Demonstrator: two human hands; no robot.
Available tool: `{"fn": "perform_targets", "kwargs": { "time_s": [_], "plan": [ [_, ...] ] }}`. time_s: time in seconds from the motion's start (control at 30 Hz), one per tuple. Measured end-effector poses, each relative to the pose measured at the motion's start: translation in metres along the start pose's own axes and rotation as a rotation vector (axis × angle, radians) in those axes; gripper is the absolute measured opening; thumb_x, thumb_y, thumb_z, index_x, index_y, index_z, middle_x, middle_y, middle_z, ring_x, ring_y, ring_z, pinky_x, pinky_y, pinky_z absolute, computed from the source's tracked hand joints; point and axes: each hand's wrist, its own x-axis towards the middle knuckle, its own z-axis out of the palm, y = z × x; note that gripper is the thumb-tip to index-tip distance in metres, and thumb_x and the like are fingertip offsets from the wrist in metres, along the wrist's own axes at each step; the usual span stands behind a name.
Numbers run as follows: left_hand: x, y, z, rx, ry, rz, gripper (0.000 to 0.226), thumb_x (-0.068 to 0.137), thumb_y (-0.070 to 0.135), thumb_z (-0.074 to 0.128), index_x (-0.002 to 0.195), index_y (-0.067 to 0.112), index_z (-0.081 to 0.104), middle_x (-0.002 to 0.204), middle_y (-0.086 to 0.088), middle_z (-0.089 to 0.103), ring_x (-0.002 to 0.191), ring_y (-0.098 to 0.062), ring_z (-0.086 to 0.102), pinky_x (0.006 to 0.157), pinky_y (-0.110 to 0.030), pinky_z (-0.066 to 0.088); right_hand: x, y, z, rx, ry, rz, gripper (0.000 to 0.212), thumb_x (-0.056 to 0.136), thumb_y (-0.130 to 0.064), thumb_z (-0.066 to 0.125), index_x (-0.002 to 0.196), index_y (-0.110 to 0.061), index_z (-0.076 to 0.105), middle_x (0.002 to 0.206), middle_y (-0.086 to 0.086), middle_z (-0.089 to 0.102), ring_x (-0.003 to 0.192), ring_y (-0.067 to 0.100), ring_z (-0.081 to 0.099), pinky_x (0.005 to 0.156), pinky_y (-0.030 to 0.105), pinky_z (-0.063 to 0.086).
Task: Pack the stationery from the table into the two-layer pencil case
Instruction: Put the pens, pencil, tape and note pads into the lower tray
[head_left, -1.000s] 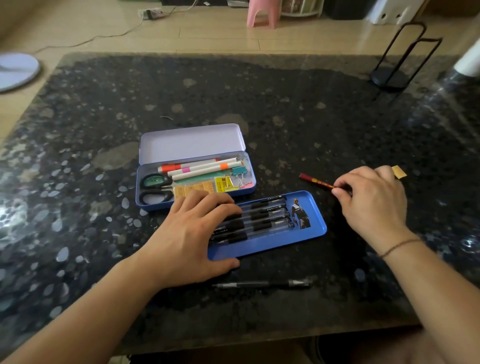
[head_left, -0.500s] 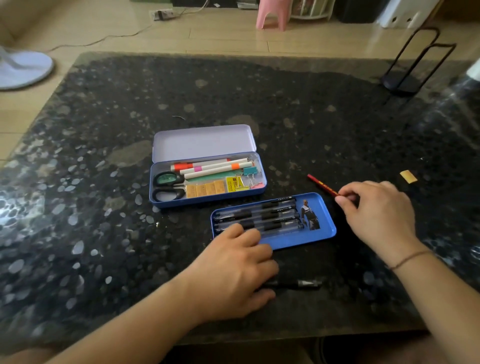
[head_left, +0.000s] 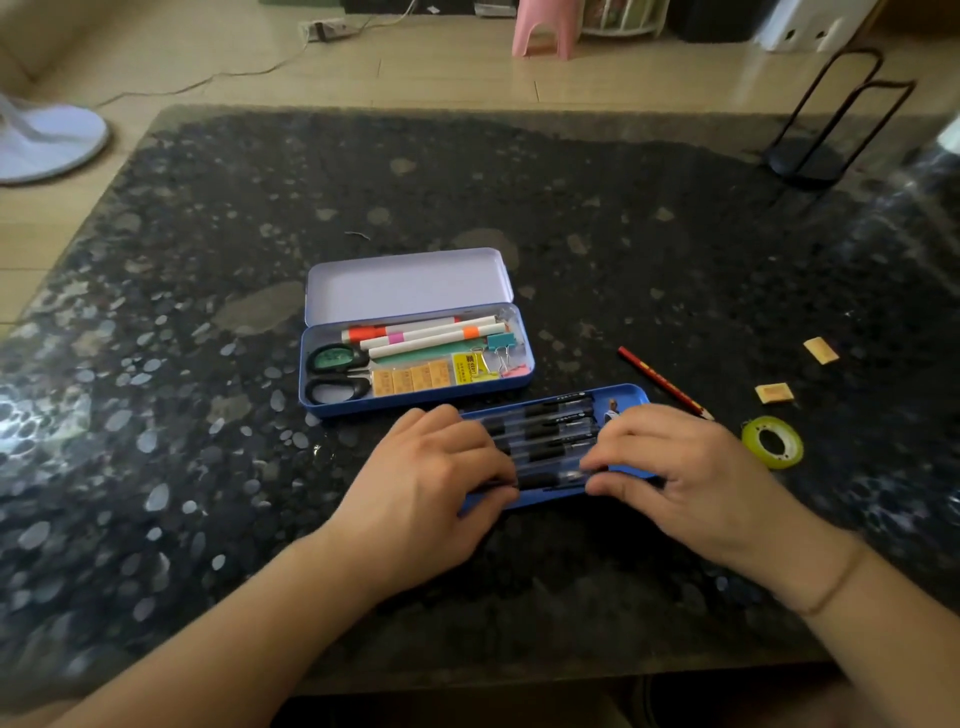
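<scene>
The blue pencil case (head_left: 415, 406) lies open with its lid (head_left: 405, 286) flat behind it. It holds scissors, markers, binder clips and small yellow pads. In front of it sits the loose blue tray (head_left: 631, 394) with several black pens (head_left: 550, 431) side by side. My left hand (head_left: 431, 478) rests on the tray's left end and my right hand (head_left: 685, 467) on its right end. Their fingertips pinch the two ends of the nearest black pen (head_left: 548, 480) at the tray's front edge. A red pencil (head_left: 660, 382) lies on the table just right of the tray.
A yellow-green tape roll (head_left: 772, 441) and two small tan erasers (head_left: 821, 349) (head_left: 775, 393) lie to the right. A black wire stand (head_left: 821, 130) stands at the far right corner. The table's near edge runs just below my wrists.
My left hand took the black pen from the table in front of the tray and brought it to the tray. My right hand let go of the red pencil and moved onto the tray.
</scene>
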Motion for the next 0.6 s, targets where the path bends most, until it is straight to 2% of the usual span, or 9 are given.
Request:
{"fn": "perform_targets", "kwargs": {
  "time_s": [0.1,0.23,0.33,0.5,0.6],
  "plan": [
    [0.002,0.001,0.008,-0.001,0.025,-0.004,0.018,0.088,0.04,0.059,0.092,0.027,0.071,0.087,0.012,0.064,0.082,-0.013,0.053,0.069,-0.037,0.045,0.005,0.002,0.004,-0.062,-0.032,0.015,0.015,0.084,-0.033,0.063,0.093,-0.024,0.071,0.09,-0.011,0.065,0.087,0.006,0.06,0.075,0.036,0.055],
    [0.005,0.003,0.013,-0.024,0.042,-0.005,0.018,0.09,0.038,0.058,0.091,0.027,0.071,0.086,0.012,0.065,0.081,-0.014,0.053,0.069,-0.038,0.045,0.004,-0.004,0.002,-0.027,-0.073,0.058,0.025,0.079,-0.049,0.061,0.093,-0.029,0.067,0.086,-0.012,0.065,0.083,0.006,0.06,0.071,0.034,0.055],
    [0.006,0.007,0.015,-0.028,0.043,-0.003,0.017,0.09,0.038,0.059,0.092,0.027,0.072,0.086,0.011,0.065,0.081,-0.013,0.053,0.069,-0.037,0.045,0.005,0.001,0.002,-0.048,-0.067,0.055,0.015,0.082,-0.042,0.062,0.089,-0.029,0.065,0.086,-0.013,0.063,0.084,0.006,0.059,0.073,0.036,0.054],
    [0.004,0.005,0.015,0.005,0.024,0.027,0.013,0.088,0.035,0.062,0.093,0.027,0.071,0.088,0.011,0.064,0.083,-0.014,0.053,0.068,-0.037,0.045,0.004,0.003,0.01,-0.104,-0.038,0.071,0.016,0.085,-0.036,0.059,0.088,-0.024,0.07,0.09,-0.013,0.055,0.082,0.004,0.053,0.068,0.027,0.05],
    [0.004,0.002,0.015,0.023,0.018,0.023,0.011,0.087,0.033,0.062,0.092,0.027,0.071,0.088,0.011,0.063,0.083,-0.016,0.052,0.068,-0.039,0.045,0.005,0.001,0.013,-0.118,-0.041,0.097,0.017,0.084,-0.036,0.06,0.092,-0.024,0.07,0.087,-0.011,0.059,0.079,0.004,0.055,0.067,0.027,0.052]
  ]
}}
